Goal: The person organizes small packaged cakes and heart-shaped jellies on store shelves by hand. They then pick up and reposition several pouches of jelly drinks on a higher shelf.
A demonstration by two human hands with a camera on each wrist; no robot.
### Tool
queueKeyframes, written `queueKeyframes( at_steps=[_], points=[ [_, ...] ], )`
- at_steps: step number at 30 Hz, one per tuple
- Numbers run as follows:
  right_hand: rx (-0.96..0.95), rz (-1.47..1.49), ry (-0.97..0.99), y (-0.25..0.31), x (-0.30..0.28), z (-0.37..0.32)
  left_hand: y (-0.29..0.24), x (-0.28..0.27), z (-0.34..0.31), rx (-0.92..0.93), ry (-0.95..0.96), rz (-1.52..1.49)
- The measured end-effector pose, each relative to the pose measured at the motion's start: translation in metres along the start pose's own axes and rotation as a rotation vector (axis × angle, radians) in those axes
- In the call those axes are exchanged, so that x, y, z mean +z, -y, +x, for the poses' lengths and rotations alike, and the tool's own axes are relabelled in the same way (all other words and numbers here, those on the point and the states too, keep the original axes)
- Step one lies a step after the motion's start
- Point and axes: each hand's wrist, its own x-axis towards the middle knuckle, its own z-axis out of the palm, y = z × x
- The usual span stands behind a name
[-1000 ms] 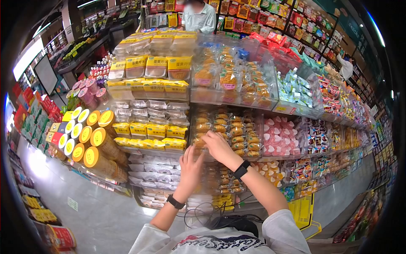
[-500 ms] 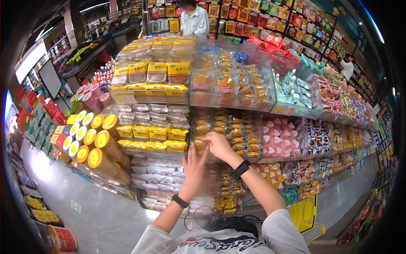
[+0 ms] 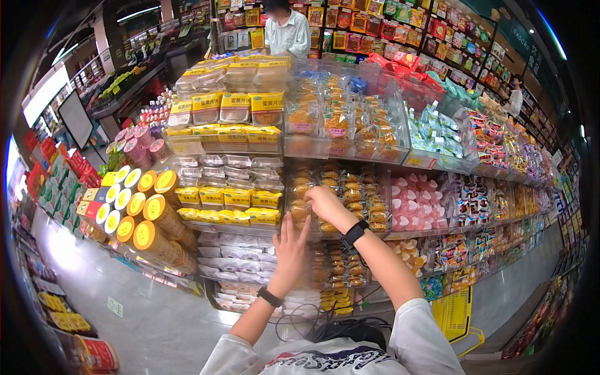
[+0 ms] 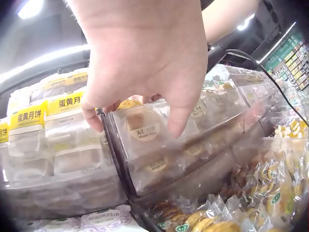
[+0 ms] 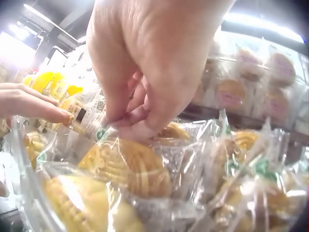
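Note:
In the head view my right hand reaches into the middle-tier bin of clear-wrapped golden mooncakes. Its fingers are curled, and in the right wrist view the fingertips pinch the clear wrapper of a mooncake above other wrapped ones. My left hand is at the front of the same bin, fingers extended upward and thumb apart. From the left wrist, the left hand's fingers span the bin's clear front, behind which labelled mooncakes show. Its fingertips lie close beside a pack with a black-and-white label.
Yellow-labelled mooncake packs fill the bins to the left, with round yellow-lidded tubs beyond. Pink heart-print packs are to the right. A yellow basket is low at right. Another person stands behind the display.
My right hand stays in the mooncake bin, its fingers more curled now. The left hand's fingers have straightened upward against the bin front. The head view has shifted slightly.

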Motion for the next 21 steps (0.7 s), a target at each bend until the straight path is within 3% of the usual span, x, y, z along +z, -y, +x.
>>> queueKeyframes(
  at_steps=[5,8,11,14,17,20,21],
  points=[
    [0.060,0.278,-0.066,0.003,-0.011,-0.010,0.005,-0.002,-0.002,0.025,0.015,0.011],
    [0.153,0.406,0.022,-0.003,-0.012,-0.006,0.000,-0.017,-0.001,0.009,0.020,-0.098],
    [0.147,0.386,0.076,-0.008,-0.012,-0.001,-0.001,-0.027,0.015,0.099,-0.097,-0.156],
    [0.173,0.416,0.109,-0.004,-0.017,-0.002,-0.005,-0.037,0.042,0.048,-0.130,-0.254],
    [0.166,0.431,0.114,-0.008,-0.014,-0.003,0.009,-0.014,0.060,0.136,-0.113,-0.114],
    [0.134,0.496,0.212,-0.011,-0.021,-0.003,0.013,-0.012,0.062,0.052,-0.015,-0.180],
    [0.130,0.515,0.122,-0.011,-0.024,-0.002,0.015,-0.010,0.059,0.069,-0.042,-0.162]
  ],
)
